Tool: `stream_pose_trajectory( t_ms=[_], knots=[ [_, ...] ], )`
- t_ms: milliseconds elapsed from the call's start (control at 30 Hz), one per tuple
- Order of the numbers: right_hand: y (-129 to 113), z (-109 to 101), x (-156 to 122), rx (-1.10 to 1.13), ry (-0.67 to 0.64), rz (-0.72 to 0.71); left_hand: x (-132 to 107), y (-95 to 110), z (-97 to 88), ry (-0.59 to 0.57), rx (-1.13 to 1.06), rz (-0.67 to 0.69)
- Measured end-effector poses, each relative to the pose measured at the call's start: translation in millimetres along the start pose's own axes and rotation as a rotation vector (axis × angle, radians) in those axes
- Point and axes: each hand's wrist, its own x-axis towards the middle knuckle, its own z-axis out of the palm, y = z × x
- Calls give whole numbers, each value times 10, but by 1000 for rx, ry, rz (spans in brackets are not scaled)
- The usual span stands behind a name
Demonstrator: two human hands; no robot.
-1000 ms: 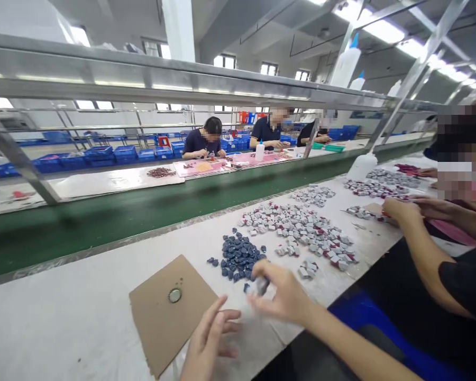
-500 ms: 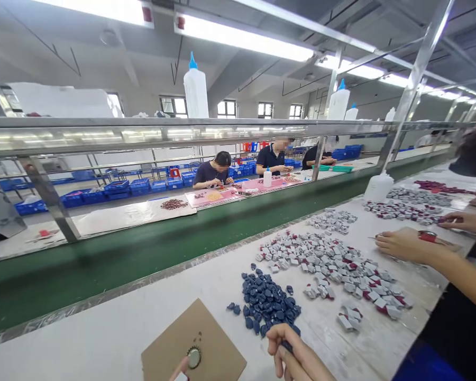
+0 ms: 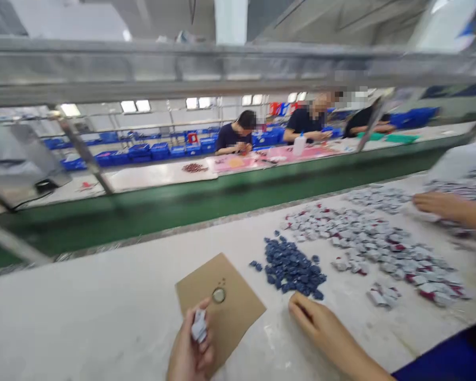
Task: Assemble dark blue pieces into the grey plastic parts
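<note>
White worktop (image 3: pixel 83 317): over the cardboard (image 3: pixel 238 312) my left hand (image 3: pixel 188 352) pinched a grey piece (image 3: pixel 199 325). Right of the cardboard, my right hand (image 3: pixel 321 328) lay curled, possibly empty. I judged it a pickup step, with a fine pinch needed next.

The left hand (image 3: pixel 190 352) now rises into view pinching a small grey piece (image 3: pixel 199 325) over the cardboard (image 3: pixel 241 307). The right hand (image 3: pixel 321 328) has drawn back from the blue pile (image 3: pixel 293 267).

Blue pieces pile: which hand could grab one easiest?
Probably the right hand: it lies on the table right beside the blue pieces pile, while the left hand holds a small grey piece.
</note>
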Motion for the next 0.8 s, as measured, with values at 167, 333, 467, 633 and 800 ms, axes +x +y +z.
stream_pose_trajectory(
  t_ms=[167,333,467,633,800],
  knots=[
    [138,66,48,80,-46,-74,-149,-37,51,25,-50,114],
    [164,110,14,253,-67,-56,-237,35,17,90,13,47],
    [47,177,-29,471,-116,42,-242,56,36,58,57,67],
    [-210,241,-19,714,-138,179,-172,-17,37,88,85,87],
    [-396,275,47,785,-158,168,-192,-22,25,141,107,180]
  ],
)
